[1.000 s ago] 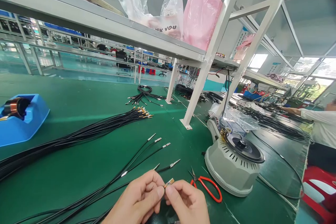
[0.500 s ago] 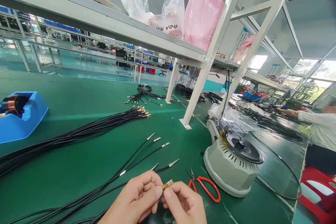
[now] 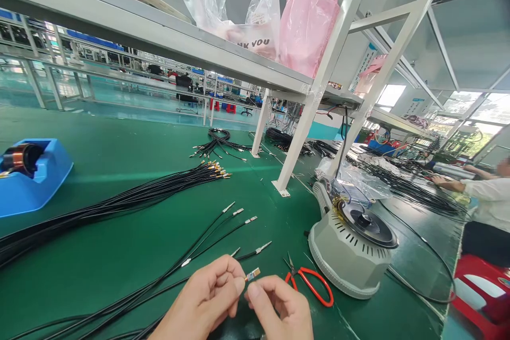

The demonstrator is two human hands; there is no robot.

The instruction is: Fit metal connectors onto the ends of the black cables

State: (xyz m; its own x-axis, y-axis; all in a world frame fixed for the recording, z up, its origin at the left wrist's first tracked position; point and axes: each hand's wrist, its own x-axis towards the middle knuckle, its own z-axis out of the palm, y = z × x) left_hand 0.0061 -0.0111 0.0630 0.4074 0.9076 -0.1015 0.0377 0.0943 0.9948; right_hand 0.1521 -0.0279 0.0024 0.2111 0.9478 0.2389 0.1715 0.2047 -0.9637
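My left hand (image 3: 207, 297) and my right hand (image 3: 281, 305) meet at the bottom of the view, both pinching the end of a thin black cable. Its small metal connector tip (image 3: 253, 274) sticks up between my fingertips. Several loose black cables with metal ends (image 3: 223, 231) lie on the green mat just beyond my hands. Red-handled scissors (image 3: 308, 281) lie right of my right hand.
A grey round machine with a black disc (image 3: 350, 247) stands at the right. A thick bundle of black cables (image 3: 131, 196) runs leftward. A blue tape dispenser (image 3: 30, 172) sits far left. White shelf legs (image 3: 297, 138) stand mid-table. Another person (image 3: 484, 204) works far right.
My hands have shifted slightly down and left, and the connector tip has turned a little between my fingers. The person at the right has moved an arm.
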